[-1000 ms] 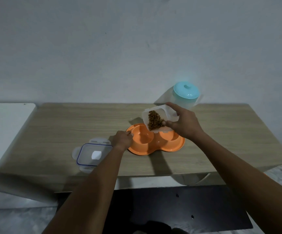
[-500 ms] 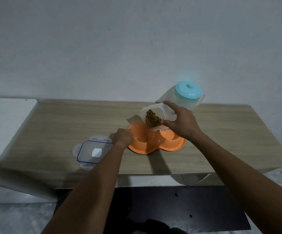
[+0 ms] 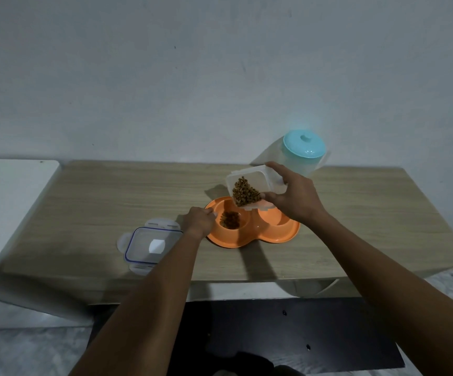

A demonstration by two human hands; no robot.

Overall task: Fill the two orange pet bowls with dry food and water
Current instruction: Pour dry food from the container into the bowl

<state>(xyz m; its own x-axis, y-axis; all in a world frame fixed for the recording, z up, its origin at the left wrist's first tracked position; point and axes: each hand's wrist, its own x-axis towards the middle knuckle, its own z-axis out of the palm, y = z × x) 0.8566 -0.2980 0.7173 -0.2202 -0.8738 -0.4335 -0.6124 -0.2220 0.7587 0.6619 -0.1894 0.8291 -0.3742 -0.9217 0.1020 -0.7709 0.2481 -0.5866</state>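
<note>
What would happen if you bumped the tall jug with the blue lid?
The jug looks tall for its base, so it would probably tip rather than slide. Its clear walls look like plastic, so it likely wouldn't shatter. If it holds water, which I can't tell, it would feel heavy and might spill. Neither hand touches it.

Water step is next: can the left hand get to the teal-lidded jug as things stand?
Probably not directly. The left hand rests on the orange double bowl's left rim, while the jug stands at the table's far right, behind the right hand and its tilted food container. Those block a straight reach.
</note>
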